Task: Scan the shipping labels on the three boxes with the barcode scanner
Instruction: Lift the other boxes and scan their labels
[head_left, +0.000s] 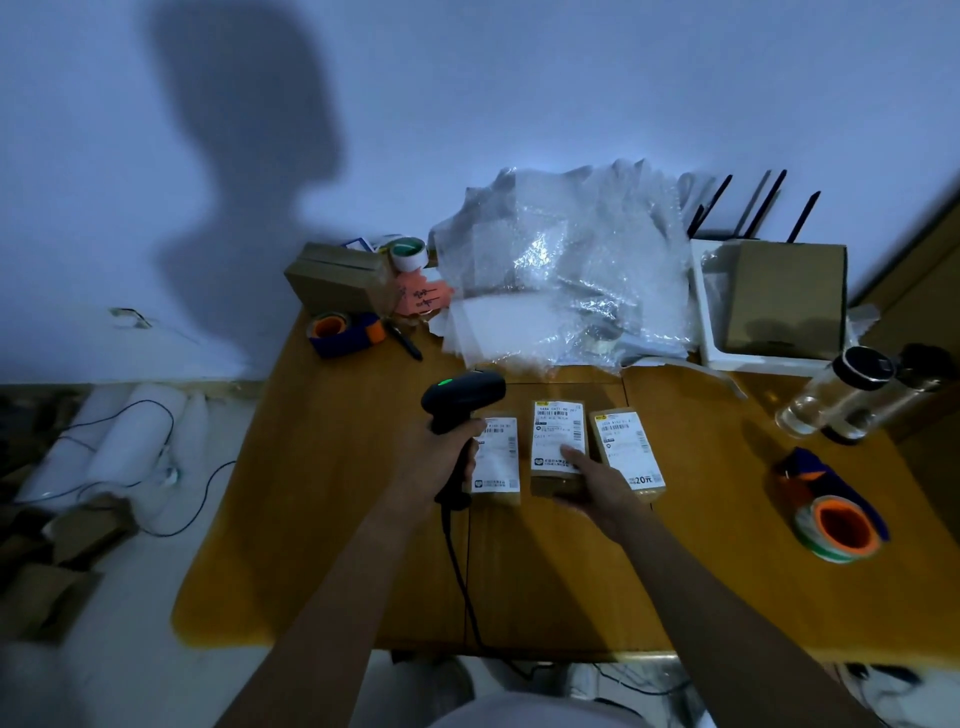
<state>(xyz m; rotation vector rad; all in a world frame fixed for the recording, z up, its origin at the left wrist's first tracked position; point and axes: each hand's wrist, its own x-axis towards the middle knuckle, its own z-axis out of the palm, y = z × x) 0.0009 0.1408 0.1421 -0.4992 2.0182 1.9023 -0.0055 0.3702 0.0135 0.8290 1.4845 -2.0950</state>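
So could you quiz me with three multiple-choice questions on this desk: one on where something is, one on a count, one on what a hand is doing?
1. Where does the barcode scanner sit?
A. in the left hand
B. lying on the floor
C. on top of the bubble wrap

2. How many labelled boxes lie in a row in front of the person?
A. one
B. three
C. five

3. What is the right hand doing?
A. holding a bottle
B. resting on the middle box
C. hanging off the table

Answers:
1 A, the left hand grips its handle.
2 B, a left box, middle box and right box lie side by side.
3 B, its fingers lie across that box's label.
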